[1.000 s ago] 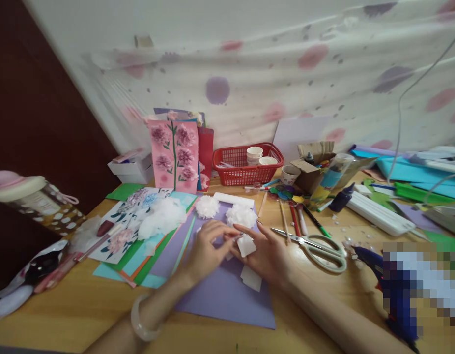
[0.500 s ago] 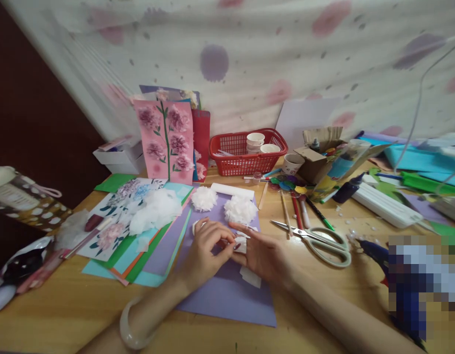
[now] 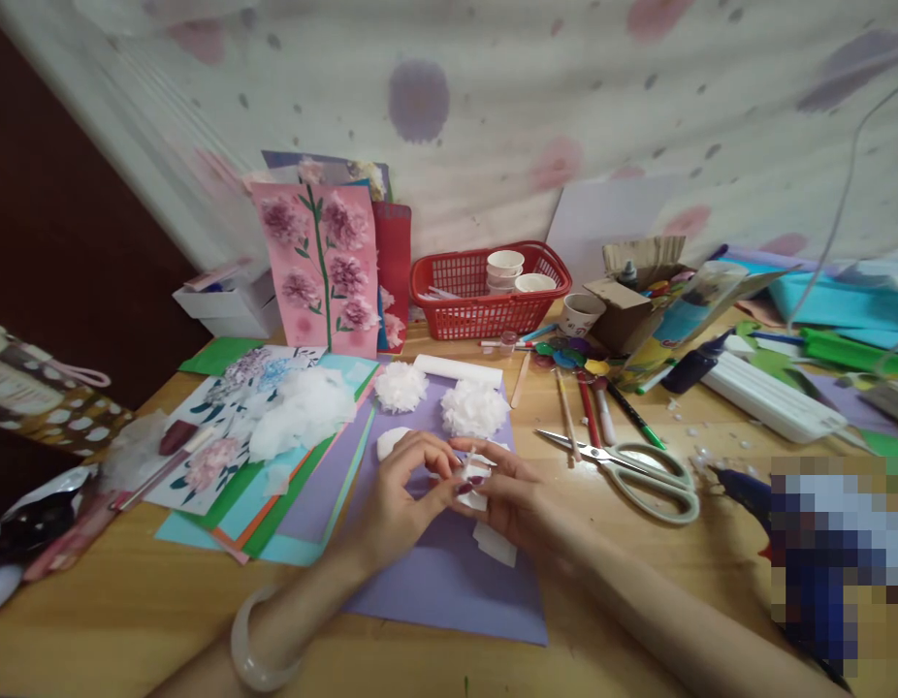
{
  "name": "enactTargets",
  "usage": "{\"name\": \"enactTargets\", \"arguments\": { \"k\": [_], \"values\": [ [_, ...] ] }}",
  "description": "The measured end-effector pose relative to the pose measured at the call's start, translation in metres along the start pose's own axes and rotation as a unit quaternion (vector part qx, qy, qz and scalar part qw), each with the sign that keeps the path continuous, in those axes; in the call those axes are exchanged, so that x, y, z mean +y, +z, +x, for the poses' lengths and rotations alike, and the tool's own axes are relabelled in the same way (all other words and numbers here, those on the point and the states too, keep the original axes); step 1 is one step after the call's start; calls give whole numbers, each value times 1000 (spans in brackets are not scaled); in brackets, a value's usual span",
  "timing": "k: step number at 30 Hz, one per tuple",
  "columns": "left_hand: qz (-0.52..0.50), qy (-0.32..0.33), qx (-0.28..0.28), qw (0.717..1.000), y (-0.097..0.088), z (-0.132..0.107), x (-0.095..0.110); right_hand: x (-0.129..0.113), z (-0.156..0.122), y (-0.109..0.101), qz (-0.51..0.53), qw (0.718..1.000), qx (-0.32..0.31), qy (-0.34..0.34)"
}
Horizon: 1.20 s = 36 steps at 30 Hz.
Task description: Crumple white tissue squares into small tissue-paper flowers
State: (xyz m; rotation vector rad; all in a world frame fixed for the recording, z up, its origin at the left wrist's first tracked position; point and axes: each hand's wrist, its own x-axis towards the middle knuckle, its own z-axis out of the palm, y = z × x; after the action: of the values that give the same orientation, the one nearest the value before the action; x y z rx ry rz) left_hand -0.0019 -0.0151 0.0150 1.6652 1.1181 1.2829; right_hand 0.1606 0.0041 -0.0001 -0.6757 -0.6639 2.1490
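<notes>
Over a purple sheet of paper [image 3: 449, 591], my left hand [image 3: 416, 494] and my right hand [image 3: 518, 499] meet fingertip to fingertip. Both pinch a small piece of white tissue paper [image 3: 469, 468], partly hidden by the fingers. More cut white tissue pieces [image 3: 495, 545] lie on the sheet just below my right hand. Behind the hands sit two fluffy white paper flowers [image 3: 400, 388], [image 3: 473, 408] and a white roll [image 3: 459, 371]. A round white piece [image 3: 392, 442] shows partly beside my left hand.
Scissors [image 3: 624, 475] lie open to the right, near brushes and pens [image 3: 591, 412]. A glue gun [image 3: 747, 494], partly pixelated, rests at far right. A red basket [image 3: 489, 301] with paper cups stands behind. Coloured papers [image 3: 274, 523] and white fluff [image 3: 304, 412] spread on the left.
My right hand's fingers have curled in from a more stretched pose to pinch the white tissue paper together with my left fingers. The view has shifted slightly.
</notes>
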Motion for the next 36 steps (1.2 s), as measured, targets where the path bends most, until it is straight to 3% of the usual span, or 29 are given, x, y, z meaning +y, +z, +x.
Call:
{"name": "enactTargets", "arguments": {
  "k": [4,7,9,17,21,27,32,36],
  "values": [
    [-96,-31,59,993,-1,1,-5,1,1,-4,-69,994,61,-65],
    [-112,-47,57,991,-2,3,-4,0,-5,-3,-190,964,107,-149],
    [-109,-45,36,992,-2,3,-3,-2,-11,1,-274,941,84,-182],
    [-91,-47,-90,991,-1,-1,1,-10,-24,9,-443,877,-6,-186],
    [-85,-59,-123,987,-2,0,2,-9,-21,7,-467,867,-20,-173],
    [-101,-70,-130,984,-2,0,1,-7,-20,6,-487,857,-46,-159],
    [-176,-117,-82,974,-2,-1,3,-8,-22,6,-462,871,-39,-162],
    [-165,-116,-33,979,-4,1,6,-7,-23,5,-420,895,-19,-149]
  ]
}}
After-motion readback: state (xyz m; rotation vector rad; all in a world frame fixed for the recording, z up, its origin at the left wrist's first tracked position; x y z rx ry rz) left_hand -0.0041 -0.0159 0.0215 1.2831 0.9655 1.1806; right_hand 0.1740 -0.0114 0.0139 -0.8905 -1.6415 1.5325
